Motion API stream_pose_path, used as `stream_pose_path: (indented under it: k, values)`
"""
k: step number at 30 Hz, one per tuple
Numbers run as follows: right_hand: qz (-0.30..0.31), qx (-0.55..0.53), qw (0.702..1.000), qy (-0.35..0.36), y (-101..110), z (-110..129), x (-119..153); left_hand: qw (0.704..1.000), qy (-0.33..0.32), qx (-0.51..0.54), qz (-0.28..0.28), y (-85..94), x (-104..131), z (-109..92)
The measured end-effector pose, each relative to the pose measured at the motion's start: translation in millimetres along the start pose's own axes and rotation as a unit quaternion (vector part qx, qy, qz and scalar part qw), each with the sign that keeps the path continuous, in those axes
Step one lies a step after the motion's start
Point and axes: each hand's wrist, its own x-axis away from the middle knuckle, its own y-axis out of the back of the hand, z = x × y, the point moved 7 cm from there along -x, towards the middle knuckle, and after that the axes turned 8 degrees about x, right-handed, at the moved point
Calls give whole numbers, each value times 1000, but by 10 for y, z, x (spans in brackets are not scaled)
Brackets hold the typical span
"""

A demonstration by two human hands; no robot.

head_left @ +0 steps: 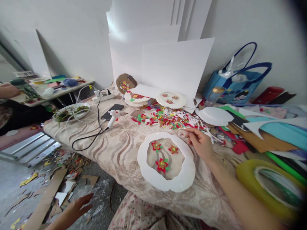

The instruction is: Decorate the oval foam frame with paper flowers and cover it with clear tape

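Observation:
A white scalloped ring (168,185) lies flat on the patterned tablecloth (110,156), with three red flowers with green leaves (162,165) inside its opening. Beyond the ring's upper right edge is my right hand (200,143), its thumb and fingertips pinched together; whatever they hold is too small to make out. My left hand (80,206) hangs low at the left, off the table, fingers apart and nothing in it. A white glue gun (114,118) rests on the cloth beside a dark phone (112,111).
Colourful paper scraps (170,118) lie behind the ring. Wide yellow tape (249,166), stacked sheets (283,134) and a blue bag (230,86) are at right. Cables (98,134) and a plate of greenery (72,111) are at left. Another person's arm (9,91) shows far left.

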Motion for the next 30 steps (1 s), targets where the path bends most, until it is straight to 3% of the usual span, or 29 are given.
stream_pose_path:
  k: [2,3,8,10,13,15,18,21,24,27,30]
  values:
    - [-1,7,1000,-3,2,-9,2,993,44,77,84,-126,-103,-1]
    - [-2,10,1000,-2,4,-12,2,990,64,95,82,-104,-140,-40]
    - [-3,27,1000,10,11,2,7,996,84,16,-34,271,-263,-373]
    - [-2,32,999,10,9,1,10,997,30,-11,-75,393,-292,-526]
    - [1,36,999,15,-8,-6,17,982,-114,-19,-148,555,-268,-856]
    - [4,37,999,19,-28,-14,22,964,-195,-32,-176,625,-237,-1141]
    - [9,45,999,22,-52,-22,29,941,-288,-35,-174,642,-278,-1683]
    - [9,71,997,34,-52,0,32,913,-384,-8,-135,536,-424,-2298]
    - [5,96,994,54,-36,50,34,893,-448,-2,-55,282,-650,-2814]
    - [6,118,990,71,-36,107,43,875,-482,-43,5,-6,-870,-3148]
    - [5,138,987,89,-43,166,57,863,-494,-91,50,-245,-1049,-3288]
